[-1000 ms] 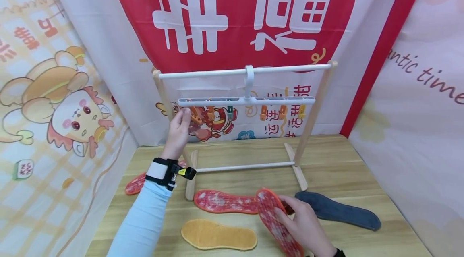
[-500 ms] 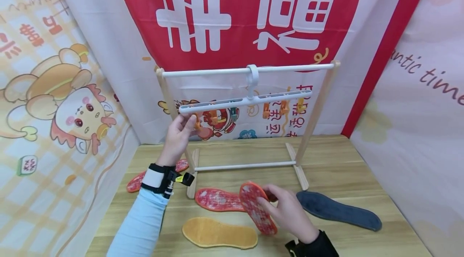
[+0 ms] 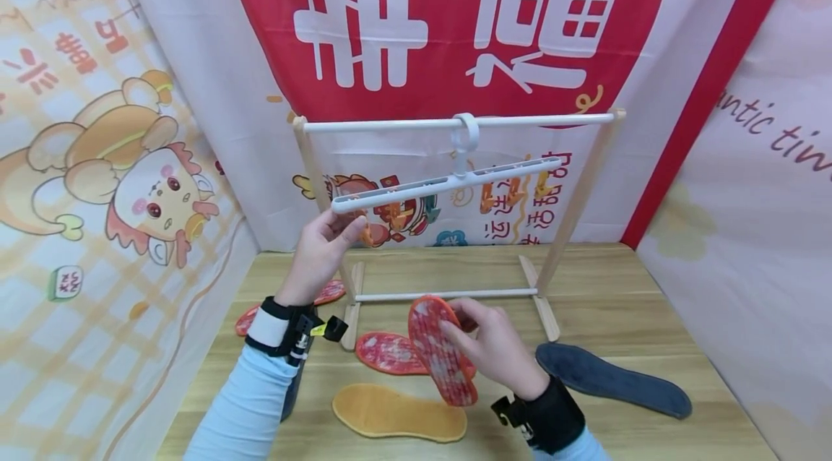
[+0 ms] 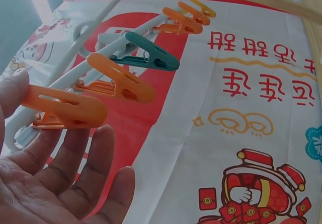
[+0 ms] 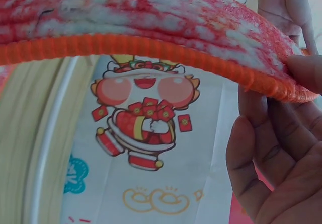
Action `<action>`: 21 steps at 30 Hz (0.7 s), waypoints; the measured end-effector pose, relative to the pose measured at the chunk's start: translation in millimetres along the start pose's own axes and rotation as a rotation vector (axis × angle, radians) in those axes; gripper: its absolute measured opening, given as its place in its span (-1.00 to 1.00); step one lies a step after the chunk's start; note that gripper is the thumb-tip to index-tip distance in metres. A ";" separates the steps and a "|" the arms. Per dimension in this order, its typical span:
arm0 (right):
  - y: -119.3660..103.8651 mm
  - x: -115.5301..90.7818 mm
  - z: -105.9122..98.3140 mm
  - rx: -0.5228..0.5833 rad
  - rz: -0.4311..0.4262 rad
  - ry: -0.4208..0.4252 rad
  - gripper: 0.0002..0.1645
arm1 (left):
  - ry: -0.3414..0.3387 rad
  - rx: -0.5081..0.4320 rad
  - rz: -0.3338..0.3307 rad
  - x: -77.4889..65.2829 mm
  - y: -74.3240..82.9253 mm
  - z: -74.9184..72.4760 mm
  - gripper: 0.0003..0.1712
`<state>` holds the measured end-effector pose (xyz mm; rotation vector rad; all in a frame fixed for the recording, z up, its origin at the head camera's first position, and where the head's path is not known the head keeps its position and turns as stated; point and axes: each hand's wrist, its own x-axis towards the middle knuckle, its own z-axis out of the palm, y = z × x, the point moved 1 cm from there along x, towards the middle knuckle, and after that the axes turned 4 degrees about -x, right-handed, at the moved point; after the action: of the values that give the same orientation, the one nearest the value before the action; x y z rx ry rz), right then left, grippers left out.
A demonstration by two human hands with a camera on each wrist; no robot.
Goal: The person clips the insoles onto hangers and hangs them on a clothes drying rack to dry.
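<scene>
My left hand pinches an orange clothespin at the near left end of the white clip hanger, thumb above and fingers below. The hanger hangs tilted from the rack's top bar, its left end lower and closer. Between thumb and fingers, my right hand grips a red-and-white mottled insole with an orange stitched edge. That insole is raised at a slant in front of the rack, overlapping another red insole on the table. More orange clothespins, a green one and a yellow one line the hanger.
A wooden rack with white bars stands on the wood-grain table. A yellow insole lies in front, a dark blue insole at right. Another red insole and a dark one lie partly behind my left arm. Printed cloth walls surround the table.
My right hand has lifted the red insole and moved it left and up toward the rack. My left hand has pulled the hanger's left end nearer and lower, so the hanger has swung.
</scene>
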<state>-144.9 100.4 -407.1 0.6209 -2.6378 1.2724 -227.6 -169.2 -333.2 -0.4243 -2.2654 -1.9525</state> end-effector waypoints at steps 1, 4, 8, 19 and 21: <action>-1.9 3.2 0.8 -0.005 -0.007 0.003 -0.75 | -0.004 0.007 -0.002 -1.5 1.6 0.2 -0.37; -7.8 13.2 3.7 -0.021 -0.031 0.010 -0.73 | -0.023 0.030 -0.007 -5.0 6.5 1.4 -0.37; -15.0 27.2 8.2 -0.013 -0.081 0.008 -0.71 | -0.052 0.081 0.002 -7.4 11.7 2.5 -0.42; -25.1 60.8 19.4 0.066 -0.138 -0.056 -0.75 | -0.092 0.121 0.067 -10.8 15.5 -0.7 -0.52; -26.7 64.7 22.0 0.069 -0.128 -0.070 -0.76 | -0.082 0.137 0.074 -11.6 15.8 -1.8 -0.52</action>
<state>-191.0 49.0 -382.1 0.8451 -2.5702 1.3320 -212.2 -170.5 -321.0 -0.5724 -2.3787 -1.7627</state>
